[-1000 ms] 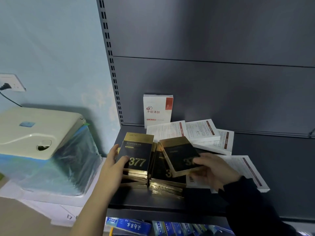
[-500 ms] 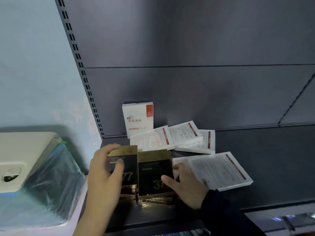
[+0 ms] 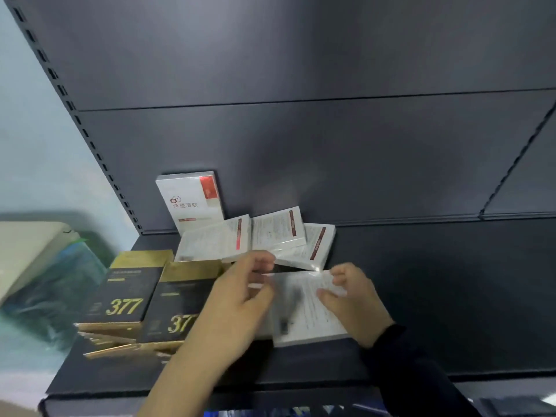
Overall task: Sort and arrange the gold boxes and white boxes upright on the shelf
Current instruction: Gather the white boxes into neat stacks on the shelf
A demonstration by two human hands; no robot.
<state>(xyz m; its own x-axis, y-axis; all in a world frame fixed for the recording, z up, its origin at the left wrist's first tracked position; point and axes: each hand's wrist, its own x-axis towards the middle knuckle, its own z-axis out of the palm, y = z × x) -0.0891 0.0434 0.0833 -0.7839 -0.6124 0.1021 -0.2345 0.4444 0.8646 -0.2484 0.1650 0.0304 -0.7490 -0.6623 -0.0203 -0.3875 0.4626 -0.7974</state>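
Observation:
Two leaning stacks of gold boxes marked 377 stand at the shelf's left, one stack (image 3: 120,296) beside the other (image 3: 177,311). One white box (image 3: 191,200) stands upright against the back panel. Three white boxes lie flat in front of it (image 3: 216,240), (image 3: 275,228), (image 3: 317,245). Another white box (image 3: 304,311) lies near the front, blurred. My left hand (image 3: 237,299) curls round its left edge and my right hand (image 3: 352,302) pinches its right top corner, thumb on the face.
The dark shelf (image 3: 436,296) runs on to the right of the boxes. A cream machine under plastic wrap (image 3: 33,260) sits left of the shelf, beyond the slotted upright (image 3: 90,145). Blue packages (image 3: 270,412) show on the level below.
Both hands have left the gold stacks and moved right onto the front white box. The gold boxes stay in two stacks. The view has swung left and closer.

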